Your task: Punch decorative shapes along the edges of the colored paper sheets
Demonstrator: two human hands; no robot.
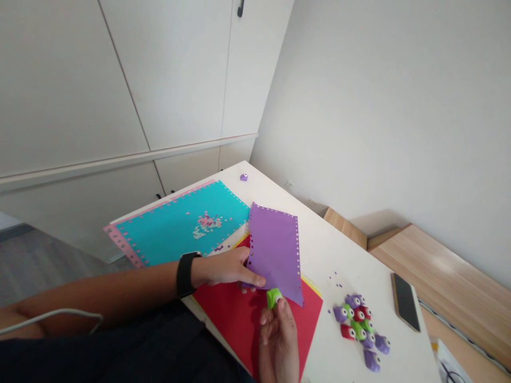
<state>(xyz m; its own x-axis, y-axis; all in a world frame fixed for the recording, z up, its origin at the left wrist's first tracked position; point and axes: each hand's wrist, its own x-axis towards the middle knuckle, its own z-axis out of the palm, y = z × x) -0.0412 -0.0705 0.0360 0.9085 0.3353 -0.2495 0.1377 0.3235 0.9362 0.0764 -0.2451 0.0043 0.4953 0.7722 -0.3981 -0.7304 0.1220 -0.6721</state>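
The right hand (281, 330) grasps a small green punch (273, 298), which bears a pale round spot, at the near edge of the purple sheet (275, 244); whether the paper is inside it, I cannot tell. The left hand (235, 268) pinches this sheet, thumb on top. The sheet is raised above a red sheet (235, 314) and looks slightly bent, with small holes along its left, far and right edges. To the right, purple, green and red punches (361, 324) lie in a cluster, near a dark phone (405, 301). To the left, paper bits (206, 222) lie on a blue sheet (159, 231), its edges also punched, over a pink sheet (120, 244). One purple punch (244, 177) stands at the far table corner.
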